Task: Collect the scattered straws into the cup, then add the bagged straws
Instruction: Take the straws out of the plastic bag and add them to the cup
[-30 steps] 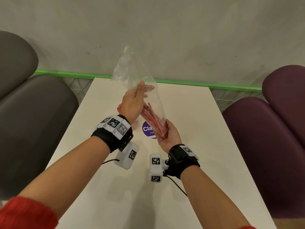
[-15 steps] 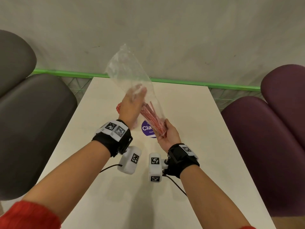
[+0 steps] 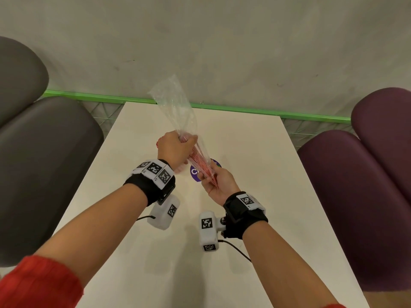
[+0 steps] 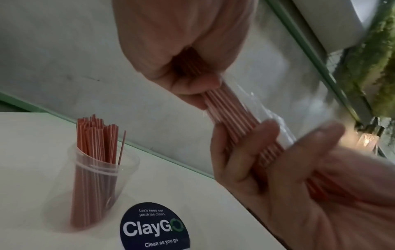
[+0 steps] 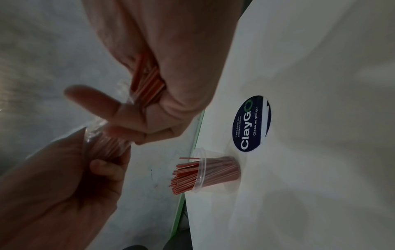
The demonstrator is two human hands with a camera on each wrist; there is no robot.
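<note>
Above the white worktop (image 3: 233,138), the left hand (image 3: 175,150) grips the clear plastic bag (image 3: 175,105) round its bundle of thin red straws (image 4: 230,116); the right hand (image 3: 220,183) clasps the bundle's lower end. The clear plastic cup (image 4: 96,182) of red straws stands beside a round dark sticker (image 4: 153,226).

The head view looks forward and down from above onto the pale surface (image 3: 233,141), taking in both forearms and the wall beyond. The left wrist view sits low and very near the left hand (image 4: 181,55), tilted, facing across to the right hand (image 4: 299,177). The right wrist view, rolled sideways, is as near; both wrist views share the cup (image 4: 96,186) of straws and the round sticker (image 5: 252,123).
</note>
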